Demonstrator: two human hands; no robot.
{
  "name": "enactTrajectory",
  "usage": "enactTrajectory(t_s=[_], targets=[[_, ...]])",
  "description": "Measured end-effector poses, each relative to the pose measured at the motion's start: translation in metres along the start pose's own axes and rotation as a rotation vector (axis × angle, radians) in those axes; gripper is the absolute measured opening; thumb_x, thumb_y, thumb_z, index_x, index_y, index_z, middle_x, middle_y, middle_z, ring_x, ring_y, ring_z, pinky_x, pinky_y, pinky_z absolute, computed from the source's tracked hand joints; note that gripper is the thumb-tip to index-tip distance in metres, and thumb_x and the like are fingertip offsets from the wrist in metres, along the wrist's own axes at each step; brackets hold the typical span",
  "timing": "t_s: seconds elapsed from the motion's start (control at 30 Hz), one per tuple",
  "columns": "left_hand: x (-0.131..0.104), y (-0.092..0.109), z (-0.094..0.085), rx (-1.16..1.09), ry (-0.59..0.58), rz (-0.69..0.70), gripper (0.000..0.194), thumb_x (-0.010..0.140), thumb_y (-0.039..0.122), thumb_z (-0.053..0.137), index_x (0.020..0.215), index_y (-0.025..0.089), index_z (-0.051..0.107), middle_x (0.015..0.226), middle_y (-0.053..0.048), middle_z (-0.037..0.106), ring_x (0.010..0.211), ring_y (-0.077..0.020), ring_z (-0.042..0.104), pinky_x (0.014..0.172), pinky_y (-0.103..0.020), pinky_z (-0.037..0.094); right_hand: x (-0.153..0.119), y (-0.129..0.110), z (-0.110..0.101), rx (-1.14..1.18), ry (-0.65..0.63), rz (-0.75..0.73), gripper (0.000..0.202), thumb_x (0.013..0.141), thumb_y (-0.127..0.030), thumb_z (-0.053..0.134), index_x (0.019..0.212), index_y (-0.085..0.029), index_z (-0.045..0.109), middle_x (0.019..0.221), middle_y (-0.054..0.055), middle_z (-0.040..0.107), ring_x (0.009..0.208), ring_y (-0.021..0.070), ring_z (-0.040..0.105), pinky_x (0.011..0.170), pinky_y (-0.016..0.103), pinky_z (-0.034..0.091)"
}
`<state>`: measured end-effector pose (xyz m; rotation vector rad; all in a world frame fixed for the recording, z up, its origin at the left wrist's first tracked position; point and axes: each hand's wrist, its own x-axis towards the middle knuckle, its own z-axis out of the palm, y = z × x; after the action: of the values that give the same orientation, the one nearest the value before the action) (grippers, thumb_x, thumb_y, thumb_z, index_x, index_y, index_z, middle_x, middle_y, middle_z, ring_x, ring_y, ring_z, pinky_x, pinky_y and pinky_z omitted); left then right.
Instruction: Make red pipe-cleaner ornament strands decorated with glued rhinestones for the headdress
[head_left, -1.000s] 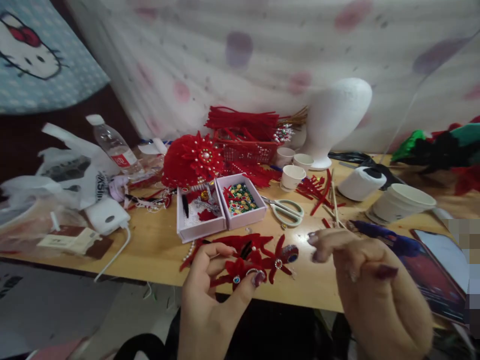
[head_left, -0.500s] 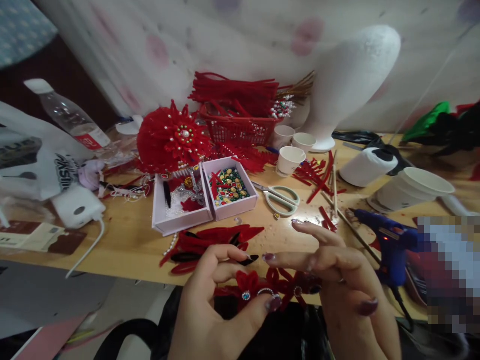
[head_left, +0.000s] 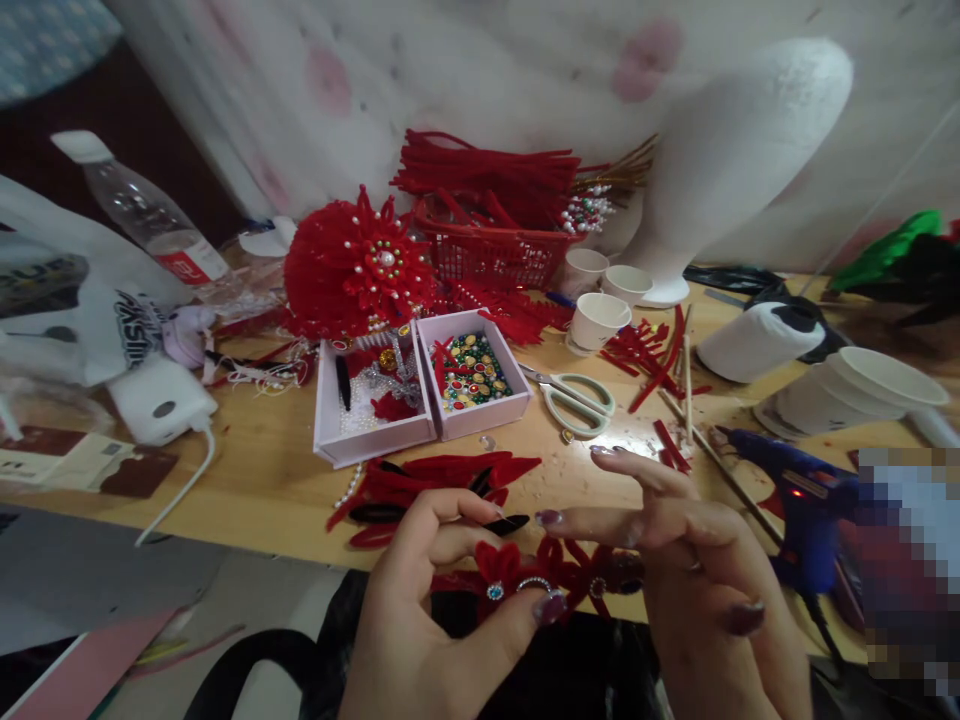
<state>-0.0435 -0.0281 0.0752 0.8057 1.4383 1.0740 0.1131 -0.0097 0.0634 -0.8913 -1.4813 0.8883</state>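
Though fuzzy, flower ornament (head_left: pixel 553 560) shiny with round gems (head_left: pixel 495 591), in left fingers (head_left: pixel 450 506).

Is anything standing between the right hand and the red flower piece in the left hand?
Nothing visible does. The left hand holds the red flower piece, and the right hand is close by its right end; contact is unclear. The blue glue gun is off to the right.

I'm facing a pale, pink-spotted cloth (head_left: pixel 487 80) hanging behind my wooden table (head_left: pixel 255 500). Dark brown surface (head_left: pixel 154 140) is showing at left. Glare (head_left: pixel 619 440) is bouncing off the table.
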Motion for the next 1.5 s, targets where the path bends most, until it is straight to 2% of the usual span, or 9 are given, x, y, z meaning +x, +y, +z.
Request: enactTrajectory(t_s=[0.1,0.2,0.3,0.4,0.5,0.97,1.3,1.4,1.5], targets=[[0.001,-0.001,-0.002,-0.002,0.007,0.015,0.042,0.061,0.025,0.079,0.097,0.025,0.058,0.075,0.004,0.073,0.078,-0.0156,0.069,0.077,-0.023,0.05,0.009,0.003,-0.01,-0.069,-0.007,-0.093,0.027,0.104,-0.047,0.041,0.112,-0.027,0.058,0.116,0.006,0.068,0.129,0.0255,0.048,0.105,0.042,0.042],[0.003,-0.001,-0.007,-0.038,-0.051,0.035,0.052,0.058,0.022,0.081,0.106,0.025,0.061,0.07,0.007,0.069,0.076,-0.0142,0.067,0.076,-0.022,0.049,0.027,0.006,-0.022,-0.119,0.081,-0.017,0.017,0.102,-0.035,0.052,0.112,-0.027,0.064,0.113,0.003,0.066,0.114,0.0198,0.057,0.101,0.031,0.043],[0.004,0.0,-0.01,-0.113,-0.196,0.003,0.06,0.056,0.02,0.082,0.112,0.025,0.061,0.065,0.008,0.067,0.071,-0.0132,0.066,0.073,-0.021,0.049,0.045,0.008,-0.031,-0.159,-0.149,0.103,0.012,0.098,-0.035,0.061,0.094,-0.027,0.068,0.094,-0.001,0.066,0.093,0.0122,0.062,0.082,0.018,0.047],[0.002,0.004,-0.011,-0.149,-0.278,-0.048,0.061,0.054,0.018,0.082,0.112,0.025,0.063,0.065,0.008,0.067,0.07,-0.0135,0.066,0.07,-0.021,0.048,0.051,0.006,-0.032,-0.135,-0.373,0.128,0.009,0.097,-0.031,0.062,0.097,-0.026,0.069,0.096,-0.001,0.066,0.094,0.0134,0.062,0.085,0.021,0.047],[-0.001,0.005,-0.01,-0.126,-0.275,-0.062,0.061,0.053,0.016,0.082,0.112,0.025,0.064,0.066,0.008,0.068,0.069,-0.0126,0.064,0.072,-0.021,0.048,0.049,0.003,-0.029,-0.122,-0.441,0.084,0.011,0.095,-0.024,0.065,0.103,-0.025,0.071,0.105,0.001,0.066,0.103,0.0162,0.061,0.09,0.025,0.047],[-0.007,-0.009,-0.011,0.086,-0.299,0.049,0.07,0.059,0.019,0.082,0.126,0.031,0.066,0.073,0.004,0.07,0.065,-0.0127,0.062,0.064,-0.02,0.049,0.04,0.009,-0.029,-0.094,-0.431,0.046,0.014,0.092,-0.014,0.064,0.096,-0.023,0.073,0.102,0.003,0.069,0.098,0.0164,0.064,0.086,0.028,0.05],[-0.012,-0.007,0.0,-0.062,-0.379,-0.019,0.084,0.059,0.013,0.081,0.138,0.03,0.056,0.069,0.005,0.07,0.066,-0.0125,0.063,0.07,-0.022,0.049,0.043,0.024,-0.034,-0.253,-0.211,-0.148,0.009,0.09,-0.013,0.06,0.089,-0.02,0.066,0.094,0.003,0.065,0.09,0.0172,0.062,0.081,0.029,0.047],[-0.012,-0.006,-0.003,-0.142,-0.378,-0.036,0.088,0.058,0.016,0.085,0.139,0.031,0.054,0.068,0.005,0.069,0.066,-0.0124,0.063,0.066,-0.021,0.047,0.043,0.027,-0.04,-0.126,-0.171,-0.053,0.01,0.095,-0.022,0.058,0.088,-0.021,0.064,0.092,0.003,0.062,0.092,0.0176,0.058,0.085,0.03,0.043],[-0.011,-0.007,-0.005,-0.235,-0.394,-0.057,0.091,0.057,0.017,0.088,0.14,0.031,0.053,0.067,0.005,0.067,0.066,-0.0128,0.063,0.065,-0.021,0.047,0.038,0.03,-0.04,0.056,-0.246,0.116,0.018,0.102,-0.031,0.05,0.091,-0.021,0.06,0.091,0.003,0.058,0.089,0.017,0.055,0.083,0.028,0.043]])
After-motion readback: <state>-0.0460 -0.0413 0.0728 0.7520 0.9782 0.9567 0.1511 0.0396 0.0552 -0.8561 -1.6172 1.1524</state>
